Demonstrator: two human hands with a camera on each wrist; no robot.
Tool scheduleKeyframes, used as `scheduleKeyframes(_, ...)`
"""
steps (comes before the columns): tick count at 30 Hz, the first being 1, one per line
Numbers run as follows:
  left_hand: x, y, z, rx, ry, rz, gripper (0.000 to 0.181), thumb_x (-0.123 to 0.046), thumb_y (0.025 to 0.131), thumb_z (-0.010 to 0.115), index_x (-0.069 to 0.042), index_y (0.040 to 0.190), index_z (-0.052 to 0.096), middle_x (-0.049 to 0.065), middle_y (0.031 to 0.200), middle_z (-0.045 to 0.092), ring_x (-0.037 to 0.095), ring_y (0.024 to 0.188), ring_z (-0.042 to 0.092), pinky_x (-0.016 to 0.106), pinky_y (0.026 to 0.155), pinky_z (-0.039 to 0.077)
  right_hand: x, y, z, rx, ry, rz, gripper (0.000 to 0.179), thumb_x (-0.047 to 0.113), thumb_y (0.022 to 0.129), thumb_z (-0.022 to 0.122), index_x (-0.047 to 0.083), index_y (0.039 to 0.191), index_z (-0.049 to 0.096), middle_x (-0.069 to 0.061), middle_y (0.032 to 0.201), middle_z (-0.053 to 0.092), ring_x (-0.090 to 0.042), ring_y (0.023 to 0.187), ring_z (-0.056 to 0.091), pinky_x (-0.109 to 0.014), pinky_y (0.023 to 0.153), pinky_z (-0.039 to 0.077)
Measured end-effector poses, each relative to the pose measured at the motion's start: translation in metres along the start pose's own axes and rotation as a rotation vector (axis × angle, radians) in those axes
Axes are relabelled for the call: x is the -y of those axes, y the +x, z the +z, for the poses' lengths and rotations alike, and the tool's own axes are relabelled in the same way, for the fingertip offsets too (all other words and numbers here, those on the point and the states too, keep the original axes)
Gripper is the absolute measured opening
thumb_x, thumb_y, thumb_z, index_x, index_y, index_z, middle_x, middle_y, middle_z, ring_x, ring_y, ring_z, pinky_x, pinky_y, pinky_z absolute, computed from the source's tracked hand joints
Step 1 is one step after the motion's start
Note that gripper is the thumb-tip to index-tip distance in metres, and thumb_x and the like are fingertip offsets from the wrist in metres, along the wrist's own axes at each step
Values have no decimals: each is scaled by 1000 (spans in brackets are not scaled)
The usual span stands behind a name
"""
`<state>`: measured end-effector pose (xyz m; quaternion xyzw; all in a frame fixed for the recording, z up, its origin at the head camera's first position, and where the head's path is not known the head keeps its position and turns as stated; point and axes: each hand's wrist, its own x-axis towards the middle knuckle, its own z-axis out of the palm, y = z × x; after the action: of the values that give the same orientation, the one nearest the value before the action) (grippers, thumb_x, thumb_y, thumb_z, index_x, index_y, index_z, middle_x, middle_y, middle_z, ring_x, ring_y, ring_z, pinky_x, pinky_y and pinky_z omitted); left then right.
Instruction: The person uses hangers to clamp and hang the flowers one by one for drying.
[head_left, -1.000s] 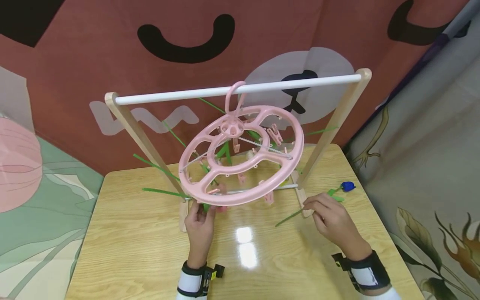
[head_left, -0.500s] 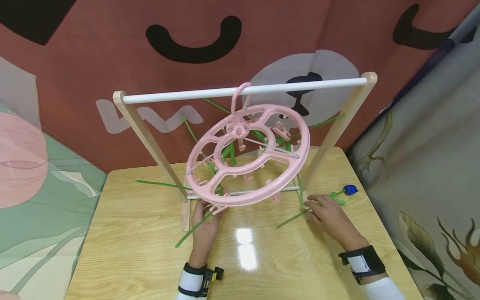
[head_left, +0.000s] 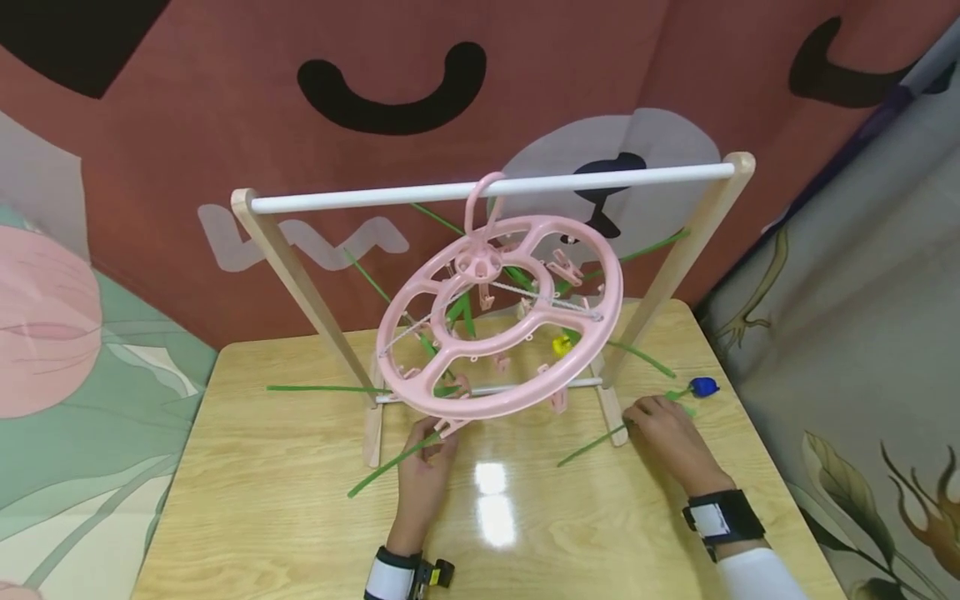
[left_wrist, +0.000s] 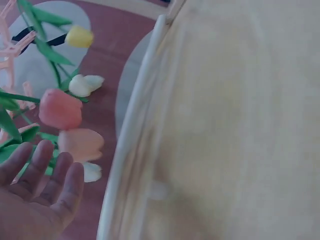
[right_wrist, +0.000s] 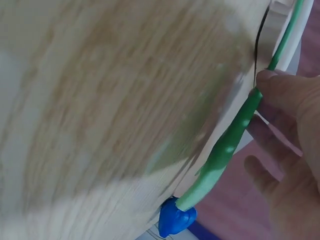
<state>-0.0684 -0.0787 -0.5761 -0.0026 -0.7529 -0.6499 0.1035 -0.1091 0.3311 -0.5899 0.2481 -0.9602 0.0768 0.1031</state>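
Note:
A round pink clip hanger (head_left: pixel 609 287) hangs tilted from a white rod. Artificial tulips dangle head down from its clips, among them a yellow tulip (left_wrist: pixel 79 37) and a pink tulip (left_wrist: pixel 61 109). Under the hanger's front left rim, my left hand (head_left: pixel 426 471) has its fingers extended beside the flower heads. A pink clip (head_left: pixel 450 427) with a green stem (head_left: pixel 393 467) crosses in front of that hand. At the right, my right hand (head_left: pixel 667 437) pinches the stem of a blue tulip (right_wrist: pixel 177 217) between thumb and finger, low over the table. Its head points away to the right.
The wooden stand has a left post (head_left: pixel 300 292), a right post (head_left: pixel 678 267), a top rod (head_left: pixel 375 197) and a lower rod (head_left: pixel 487 389). It stands on a wood-grain table (head_left: pixel 262 500). Patterned cloth (head_left: pixel 525 75) hangs close behind and at both sides.
The hanger has turned, bringing a stem from the left round to the front over my left hand. Another stem now sticks out at the right. My right hand has lowered slightly with the blue tulip.

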Motion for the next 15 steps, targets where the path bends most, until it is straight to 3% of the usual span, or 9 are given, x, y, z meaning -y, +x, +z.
scheduleKeyframes(4, 4, -12, 5, 48, 30, -58, 24, -11, 95, 74, -5, 118, 70, 8, 110, 73, 12, 102, 68, 26, 82, 63, 1, 1, 0, -15, 18, -28, 37, -17, 75, 75, 9, 101, 72, -9, 102, 67, -32, 100, 62, -49, 89, 55)
scheduleKeyframes(7, 5, -19, 8, 113, 104, -73, 10, -14, 94, 76, -11, 103, 77, 1, 100, 76, 10, 93, 71, 24, 80, 62, 6, 3, -4, -53, 30, -74, 34, -15, 75, 74, 11, 97, 71, -5, 93, 65, -25, 88, 61, -42, 78, 55)
scheduleKeyframes(11, 1, -25, 12, 230, 215, -17, 5, -18, 93, 76, -16, 95, 80, -5, 96, 78, 11, 90, 73, 27, 79, 62, 18, 8, -12, -93, 59, -139, 30, -10, 76, 76, 11, 97, 70, 0, 88, 60, -15, 75, 51, -31, 63, 47)
scheduleKeyframes(15, -5, -31, 17, 352, 183, 23, 20, -21, 93, 77, -6, 106, 77, 10, 103, 78, 26, 95, 76, 40, 82, 65, 34, 11, -21, -81, 103, -157, 30, -7, 78, 80, 9, 101, 71, 1, 93, 59, -8, 76, 49, -24, 61, 46)
